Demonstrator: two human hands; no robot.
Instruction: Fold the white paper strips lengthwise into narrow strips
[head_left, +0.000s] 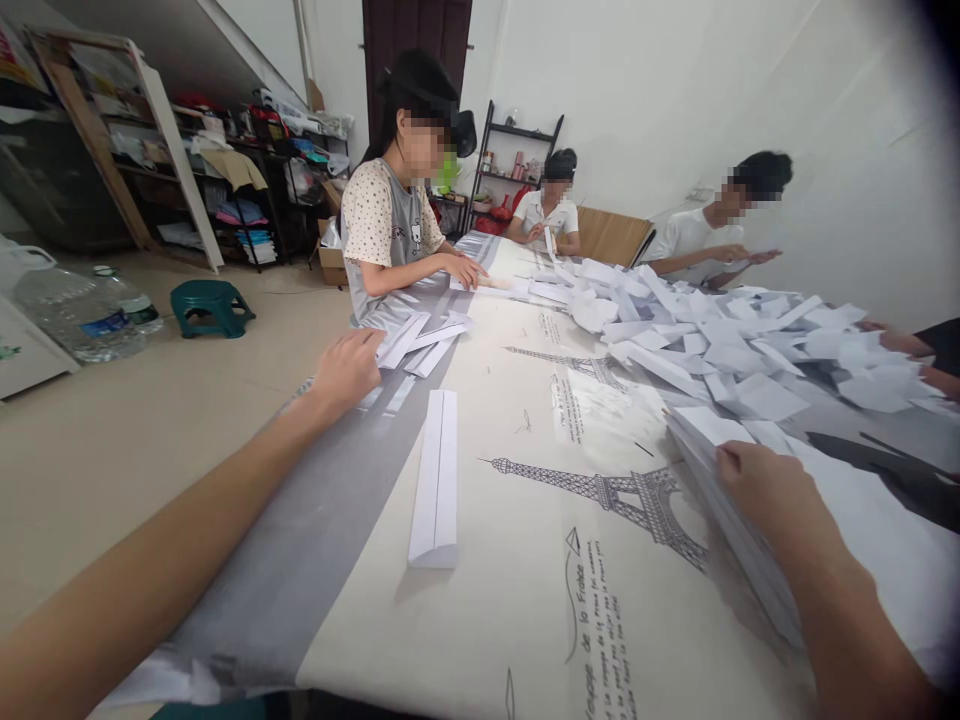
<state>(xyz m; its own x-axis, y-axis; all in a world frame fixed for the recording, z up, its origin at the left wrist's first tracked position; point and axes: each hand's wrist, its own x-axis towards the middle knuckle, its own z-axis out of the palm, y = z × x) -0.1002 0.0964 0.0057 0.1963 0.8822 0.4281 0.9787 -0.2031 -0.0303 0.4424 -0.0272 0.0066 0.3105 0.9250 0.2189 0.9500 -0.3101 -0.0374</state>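
Observation:
My left hand (346, 372) is closed at the left edge of the table, its curled fingers at the end of a small pile of folded paper strips (429, 345); the fingertips are partly hidden. My right hand (772, 495) is closed at the near edge of a thick stack of white paper sheets (862, 540), thumb and fingers pinching paper near the top. Between the hands, one long folded paper strip (435, 480) with a lengthwise seam lies on the printed tablecloth (517, 590).
A large heap of folded papers (720, 335) covers the right back of the table. A co-worker (397, 220) works at the left side, with two more people (551, 210) (705, 235) behind the heap. A green stool (212, 307) and water bottles (82, 315) stand on the floor.

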